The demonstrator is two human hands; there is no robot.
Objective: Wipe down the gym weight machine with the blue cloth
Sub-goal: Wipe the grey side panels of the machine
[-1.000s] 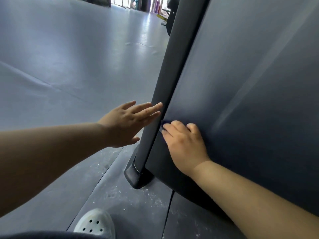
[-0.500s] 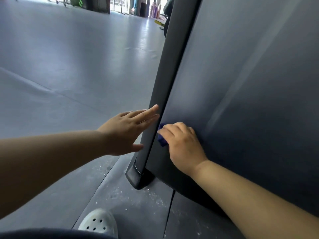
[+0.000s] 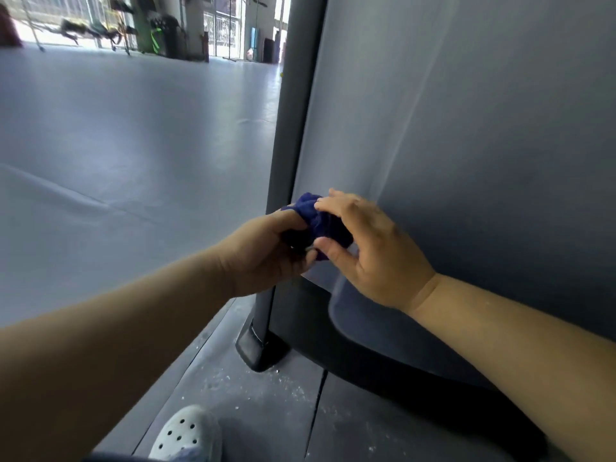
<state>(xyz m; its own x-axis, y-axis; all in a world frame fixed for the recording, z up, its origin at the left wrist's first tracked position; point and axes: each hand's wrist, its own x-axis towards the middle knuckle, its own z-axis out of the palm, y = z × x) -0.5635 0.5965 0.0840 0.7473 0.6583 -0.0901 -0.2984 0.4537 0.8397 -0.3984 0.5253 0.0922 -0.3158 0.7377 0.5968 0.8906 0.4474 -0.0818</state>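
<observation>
The weight machine's grey side panel [image 3: 466, 145] fills the right of the view, edged by a dark upright post [image 3: 293, 95] that ends in a black foot [image 3: 260, 348]. A bunched blue cloth [image 3: 316, 216] sits low in front of the panel, by the post. My left hand [image 3: 266, 255] grips the cloth from the left with curled fingers. My right hand [image 3: 370, 248] holds it from the right, fingers over the top and thumb underneath. Most of the cloth is hidden between the two hands.
Grey gym flooring [image 3: 116, 145] stretches to the left, with dark dusty mats [image 3: 253, 401] under the machine. My white perforated shoe [image 3: 186, 435] stands at the bottom edge. Gym equipment [image 3: 110, 31] lines the far windows.
My left hand has left the post and closed on the cloth. My right hand has lifted the cloth off the panel and now shares it with the left.
</observation>
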